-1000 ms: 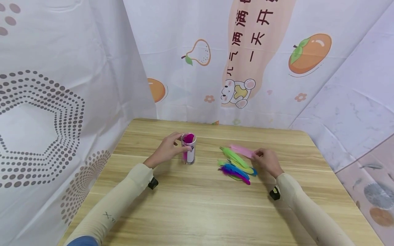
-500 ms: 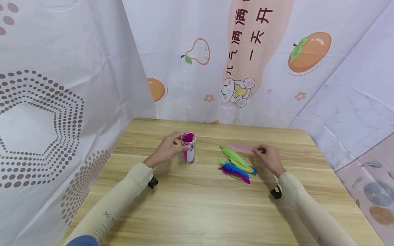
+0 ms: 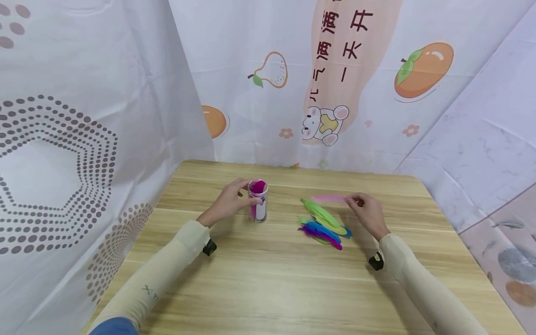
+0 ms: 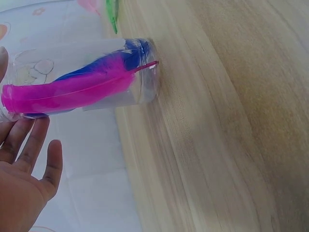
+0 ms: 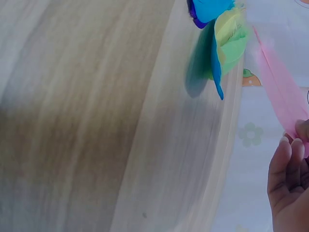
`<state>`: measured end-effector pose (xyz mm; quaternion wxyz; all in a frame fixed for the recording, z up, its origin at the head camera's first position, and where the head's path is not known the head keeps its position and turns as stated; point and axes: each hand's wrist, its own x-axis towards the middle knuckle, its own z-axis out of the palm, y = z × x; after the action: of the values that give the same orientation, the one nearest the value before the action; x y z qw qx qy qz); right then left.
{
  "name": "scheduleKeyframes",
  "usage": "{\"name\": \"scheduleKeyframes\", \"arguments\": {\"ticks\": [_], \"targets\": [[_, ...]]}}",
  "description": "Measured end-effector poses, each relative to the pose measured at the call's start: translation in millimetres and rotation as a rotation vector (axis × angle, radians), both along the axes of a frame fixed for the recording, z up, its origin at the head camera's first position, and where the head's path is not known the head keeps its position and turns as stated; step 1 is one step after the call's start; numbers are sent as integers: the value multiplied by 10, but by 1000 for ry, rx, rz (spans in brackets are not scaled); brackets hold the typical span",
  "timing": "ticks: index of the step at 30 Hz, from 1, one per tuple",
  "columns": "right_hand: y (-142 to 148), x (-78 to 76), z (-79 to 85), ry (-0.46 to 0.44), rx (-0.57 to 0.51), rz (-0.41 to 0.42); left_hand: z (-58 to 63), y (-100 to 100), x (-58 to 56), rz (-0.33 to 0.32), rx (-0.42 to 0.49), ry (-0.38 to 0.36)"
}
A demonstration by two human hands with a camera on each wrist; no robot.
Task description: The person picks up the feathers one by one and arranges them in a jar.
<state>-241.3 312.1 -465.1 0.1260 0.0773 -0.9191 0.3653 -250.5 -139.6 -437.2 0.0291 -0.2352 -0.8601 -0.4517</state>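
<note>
My left hand (image 3: 229, 201) holds a clear jar (image 3: 260, 211) upright on the table, thumb on its near side and fingers behind. Inside the jar, the left wrist view shows a magenta feather (image 4: 72, 94) and a dark blue feather (image 4: 99, 65). On the right, my right hand (image 3: 366, 213) pinches a light pink feather (image 5: 280, 87) by its broad tip, the quill pointing left. Just below it in the head view lies a pile of feathers: a green one (image 3: 320, 213), a blue one (image 3: 321, 231), a purple-magenta one (image 3: 331, 241) and a yellow one.
The wooden table (image 3: 259, 288) carries the jar and the feather pile. A printed white curtain (image 3: 234, 102) hangs along its back edge, and another curtain (image 3: 54, 172) stands at the left. A black wrist camera (image 3: 376, 261) sits under the right wrist.
The pink feather has risen slightly off the pile and turned nearly level, with my right hand turning along with it. My left hand and the jar stay in place.
</note>
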Motion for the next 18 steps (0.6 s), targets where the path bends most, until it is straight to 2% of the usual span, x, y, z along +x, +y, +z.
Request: {"name": "scheduleKeyframes", "arguments": {"ticks": [18], "targets": [[-65, 3, 80, 52, 24, -15, -10, 1, -9, -3, 4, -7]]}}
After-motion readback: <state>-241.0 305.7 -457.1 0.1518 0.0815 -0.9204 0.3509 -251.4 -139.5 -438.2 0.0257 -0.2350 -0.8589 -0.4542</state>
